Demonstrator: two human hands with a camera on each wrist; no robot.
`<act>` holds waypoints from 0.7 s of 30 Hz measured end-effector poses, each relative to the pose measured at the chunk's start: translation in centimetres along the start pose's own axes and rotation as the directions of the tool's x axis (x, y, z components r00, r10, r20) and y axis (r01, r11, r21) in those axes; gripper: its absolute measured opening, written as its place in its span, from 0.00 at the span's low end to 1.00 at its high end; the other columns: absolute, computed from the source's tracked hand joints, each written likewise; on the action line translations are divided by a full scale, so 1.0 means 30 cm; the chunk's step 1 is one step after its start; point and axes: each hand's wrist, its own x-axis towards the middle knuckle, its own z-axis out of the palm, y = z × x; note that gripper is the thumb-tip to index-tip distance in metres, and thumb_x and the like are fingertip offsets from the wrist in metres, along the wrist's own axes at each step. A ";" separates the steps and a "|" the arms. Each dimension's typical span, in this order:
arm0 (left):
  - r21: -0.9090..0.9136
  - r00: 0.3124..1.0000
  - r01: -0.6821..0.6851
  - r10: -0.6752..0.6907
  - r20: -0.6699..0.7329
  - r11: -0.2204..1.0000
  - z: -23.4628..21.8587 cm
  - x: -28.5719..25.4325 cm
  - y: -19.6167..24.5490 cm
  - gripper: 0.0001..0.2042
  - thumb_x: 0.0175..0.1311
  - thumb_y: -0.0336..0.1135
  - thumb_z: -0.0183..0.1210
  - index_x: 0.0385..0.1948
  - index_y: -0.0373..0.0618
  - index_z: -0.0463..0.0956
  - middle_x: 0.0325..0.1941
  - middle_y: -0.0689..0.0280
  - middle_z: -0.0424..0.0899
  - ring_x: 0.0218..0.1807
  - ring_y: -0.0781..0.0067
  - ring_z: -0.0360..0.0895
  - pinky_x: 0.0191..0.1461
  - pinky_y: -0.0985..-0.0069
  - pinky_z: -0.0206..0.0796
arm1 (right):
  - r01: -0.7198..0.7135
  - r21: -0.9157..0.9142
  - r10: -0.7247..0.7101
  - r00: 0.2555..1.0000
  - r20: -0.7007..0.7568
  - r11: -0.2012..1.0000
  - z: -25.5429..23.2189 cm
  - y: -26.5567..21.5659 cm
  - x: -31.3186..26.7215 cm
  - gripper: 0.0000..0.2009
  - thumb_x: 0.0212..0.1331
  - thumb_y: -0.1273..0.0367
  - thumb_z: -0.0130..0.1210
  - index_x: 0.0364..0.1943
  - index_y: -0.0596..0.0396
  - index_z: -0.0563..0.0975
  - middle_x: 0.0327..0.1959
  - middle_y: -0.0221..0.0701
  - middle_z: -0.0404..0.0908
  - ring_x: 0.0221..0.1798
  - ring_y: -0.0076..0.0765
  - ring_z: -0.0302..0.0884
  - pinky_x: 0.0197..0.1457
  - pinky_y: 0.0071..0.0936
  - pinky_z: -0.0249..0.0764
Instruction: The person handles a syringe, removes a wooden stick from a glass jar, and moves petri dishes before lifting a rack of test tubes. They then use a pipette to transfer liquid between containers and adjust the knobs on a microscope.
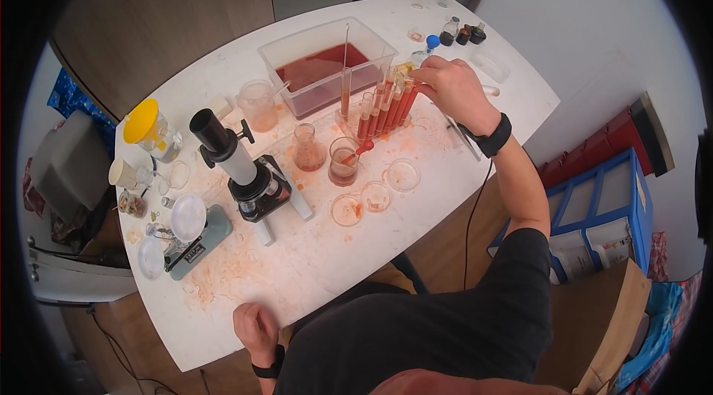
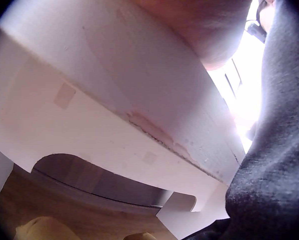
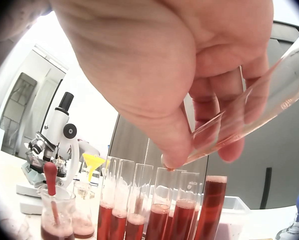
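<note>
My right hand [image 1: 454, 89] pinches a clear glass tube [image 3: 254, 112] between thumb and fingers. In the right wrist view the tube slants down to the left, its lower end by the thumb tip, with a little pale reddish liquid along its inside. That end is right over a row of upright test tubes [image 3: 159, 217] partly filled with red liquid. Beside the row, a glass beaker [image 1: 342, 174] holds reddish liquid and a dropper with a red bulb [image 1: 364, 147]. My left hand [image 1: 256, 327] rests at the table's front edge, fingers loosely curled, holding nothing.
A plastic tub [image 1: 297, 105] of red liquid stands behind the tubes. A conical flask [image 1: 307, 154], microscope [image 1: 245, 172] and balance [image 1: 197, 246] are to the left. Several petri dishes [image 1: 403, 174] lie in front. Small dark bottles [image 1: 463, 36] stand at the back right. Orange stains mark the white table [image 1: 319, 276].
</note>
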 end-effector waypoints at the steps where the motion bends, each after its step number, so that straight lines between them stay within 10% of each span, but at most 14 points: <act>1: 0.000 1.000 0.000 0.000 0.002 1.000 0.000 -0.001 -0.001 0.12 0.50 0.14 0.56 0.36 0.38 0.71 0.33 0.53 0.77 0.34 0.50 0.74 0.37 0.61 0.68 | 0.005 -0.003 -0.005 1.000 -0.003 1.000 0.000 0.000 0.001 0.07 0.50 0.69 0.62 0.34 0.50 0.83 0.29 0.31 0.79 0.33 0.39 0.78 0.39 0.35 0.71; 21: 0.000 1.000 -0.003 0.003 0.004 1.000 -0.001 0.005 0.006 0.12 0.50 0.14 0.56 0.36 0.37 0.71 0.32 0.53 0.76 0.33 0.50 0.74 0.37 0.62 0.68 | 0.054 -0.124 -0.047 0.997 0.060 0.991 -0.012 -0.015 0.022 0.08 0.50 0.72 0.60 0.35 0.51 0.82 0.31 0.29 0.78 0.34 0.34 0.77 0.42 0.32 0.68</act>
